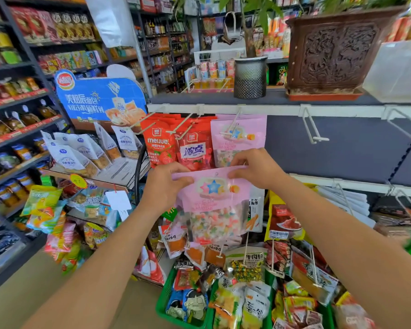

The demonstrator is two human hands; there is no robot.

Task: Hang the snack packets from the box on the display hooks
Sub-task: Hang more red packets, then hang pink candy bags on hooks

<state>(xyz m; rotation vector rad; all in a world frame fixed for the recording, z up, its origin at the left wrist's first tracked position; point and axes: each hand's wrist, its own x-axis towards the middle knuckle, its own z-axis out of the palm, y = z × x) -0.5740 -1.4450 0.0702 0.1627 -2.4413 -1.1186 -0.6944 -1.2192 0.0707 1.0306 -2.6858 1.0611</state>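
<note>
**A:** Step in hand?

**B:** Hanging, mid-carry. One pink packet (214, 193) is held up in front of the shelf, flat and facing the camera. It is not on any hook yet.

**A:** Grip?

**B:** Both hands are closed on its top edge. The left hand (163, 186) pinches the left corner with the thumb on the front. The right hand (256, 172) pinches the right corner with the fingers curled over the rim. The punch hole (216, 174) sits between them, uncovered.

**A:** Target?

**B:** Judged to be the hook (227, 133) just above, which already carries matching hung packets (237, 148). The held packet's top edge overlaps their lower part. Red packets (161, 143) fill the hooks to the left, and an empty hook (319, 138) stands to the right.

**A:** Next move calls for?

**B:** Raise the packet and draw it back clear of the hook tip. Line the hole up with the tip, then push it on along the wire. The hole is small and the film is limp, so the top edge should be kept taut.

**A:** Supply?

**B:** A green crate (163, 302) below holds mixed packets. I cannot tell whether it is the box.
</note>
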